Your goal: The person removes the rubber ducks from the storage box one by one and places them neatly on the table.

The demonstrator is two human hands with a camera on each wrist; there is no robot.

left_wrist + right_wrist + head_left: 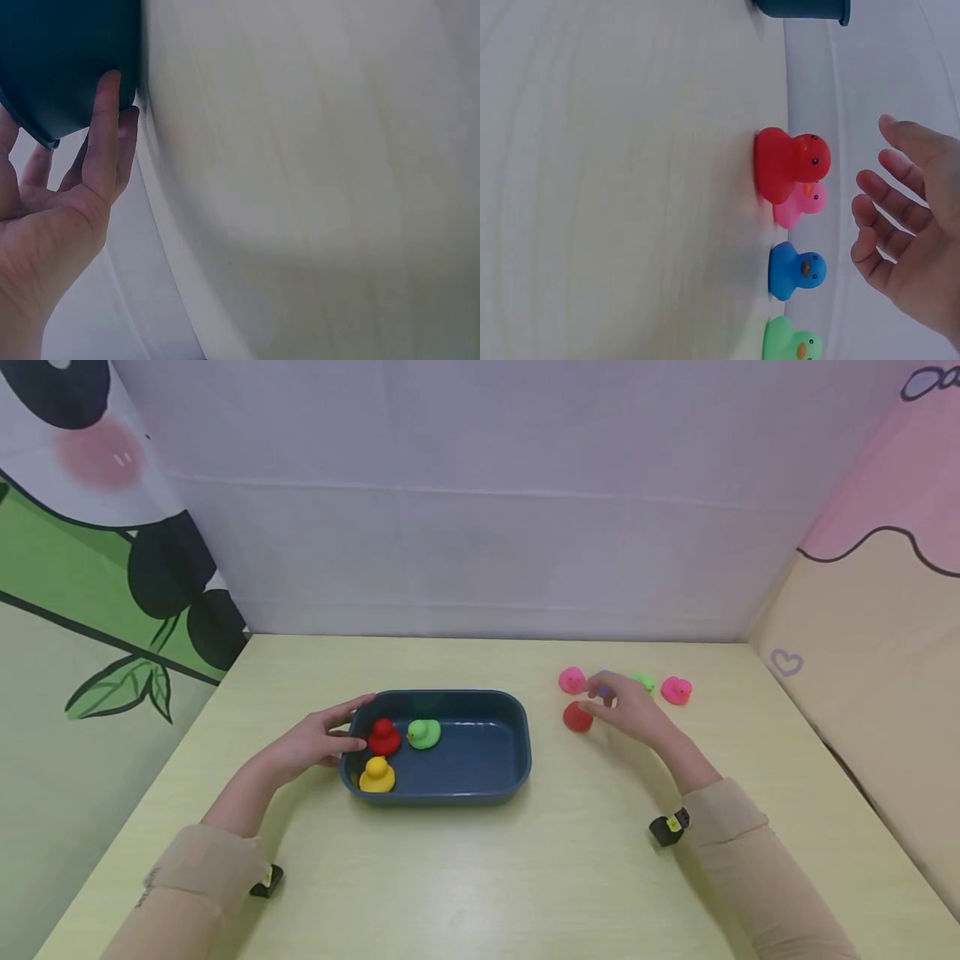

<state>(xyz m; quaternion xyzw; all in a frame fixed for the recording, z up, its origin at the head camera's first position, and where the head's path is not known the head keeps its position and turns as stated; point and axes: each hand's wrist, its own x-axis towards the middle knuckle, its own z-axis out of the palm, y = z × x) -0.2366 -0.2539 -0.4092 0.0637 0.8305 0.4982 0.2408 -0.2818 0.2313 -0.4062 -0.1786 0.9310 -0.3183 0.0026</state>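
Note:
A dark blue tray [480,760] holds a red rubber duck [384,739], a green duck [424,734] and a yellow duck [377,775] toward its left end. My left hand [318,742] grips that end, with a fingertip over the rim and other fingers along the outer wall [67,67]. Over to the right, my right hand [626,706] hovers just above another red duck [577,717]. Its fingers are loosely bent and hold nothing; the right wrist view shows a gap between the fingertips and the red duck [784,165].
Behind the red duck stand a pink duck [572,680], a blue duck [795,270] mostly hidden by the hand in the head view, a green duck [643,682] and another pink duck [677,690]. A pale cloth wall [480,560] rises at the table's back edge.

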